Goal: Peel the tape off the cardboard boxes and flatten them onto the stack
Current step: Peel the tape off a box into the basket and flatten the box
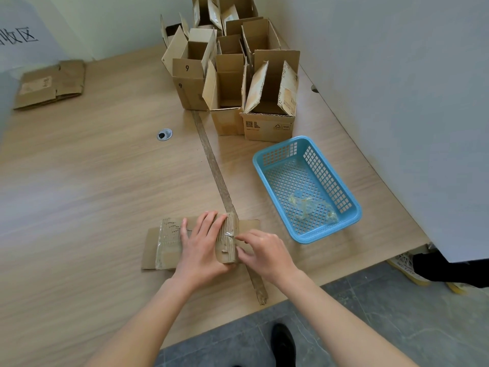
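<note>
A flattened cardboard box [164, 247] lies near the table's front edge, its surface torn and partly covered by clear tape [162, 256]. My left hand [202, 245] presses flat on its middle with fingers spread. My right hand [260, 250] pinches a lifted end of clear tape [229, 235] at the box's right part. A stack of flattened boxes [50, 84] lies at the far left of the table. Several open upright boxes [232, 75] stand at the back.
A blue plastic basket [352, 205] with crumpled clear tape [307, 205] in it sits right of my hands. A long brown strip [214, 165] runs across the table from the boxes to the front edge. A cable hole [164, 134] is mid-table. Someone's shoes [407, 268] are at the right.
</note>
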The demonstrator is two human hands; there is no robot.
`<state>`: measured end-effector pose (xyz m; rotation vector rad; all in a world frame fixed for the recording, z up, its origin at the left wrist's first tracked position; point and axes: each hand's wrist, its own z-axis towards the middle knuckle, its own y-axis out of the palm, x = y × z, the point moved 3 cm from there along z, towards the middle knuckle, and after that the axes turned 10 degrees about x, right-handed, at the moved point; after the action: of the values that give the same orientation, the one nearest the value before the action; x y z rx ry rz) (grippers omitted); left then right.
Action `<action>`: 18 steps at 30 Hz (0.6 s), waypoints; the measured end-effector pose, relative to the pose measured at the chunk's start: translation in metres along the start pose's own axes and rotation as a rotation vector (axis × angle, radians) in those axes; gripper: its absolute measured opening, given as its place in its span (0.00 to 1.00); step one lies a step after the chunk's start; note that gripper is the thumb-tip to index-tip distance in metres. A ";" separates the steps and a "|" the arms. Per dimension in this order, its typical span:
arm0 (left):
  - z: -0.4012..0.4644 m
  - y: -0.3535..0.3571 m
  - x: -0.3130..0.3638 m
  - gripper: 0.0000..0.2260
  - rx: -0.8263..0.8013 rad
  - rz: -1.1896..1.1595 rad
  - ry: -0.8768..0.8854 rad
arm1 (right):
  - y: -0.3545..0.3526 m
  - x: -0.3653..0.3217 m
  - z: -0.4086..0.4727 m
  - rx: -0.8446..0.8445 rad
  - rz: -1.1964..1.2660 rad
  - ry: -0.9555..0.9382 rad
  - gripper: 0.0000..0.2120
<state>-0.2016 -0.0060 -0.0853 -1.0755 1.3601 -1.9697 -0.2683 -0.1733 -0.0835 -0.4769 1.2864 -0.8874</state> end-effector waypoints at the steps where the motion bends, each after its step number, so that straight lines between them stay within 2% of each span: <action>1: 0.000 0.000 0.000 0.48 -0.004 0.003 0.004 | 0.001 -0.001 0.001 0.011 -0.013 -0.014 0.11; 5: 0.001 0.001 0.000 0.49 0.001 -0.001 0.010 | 0.001 -0.009 0.003 0.079 -0.112 -0.039 0.02; 10: 0.000 0.001 0.000 0.49 0.004 -0.011 0.009 | 0.001 -0.013 0.002 0.132 -0.131 -0.022 0.08; 18: 0.000 0.004 -0.004 0.49 0.000 -0.009 0.019 | -0.005 -0.003 0.006 0.095 -0.141 -0.092 0.04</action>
<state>-0.1995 -0.0045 -0.0897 -1.0671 1.3670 -1.9912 -0.2646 -0.1747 -0.0765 -0.5321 1.1314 -1.0287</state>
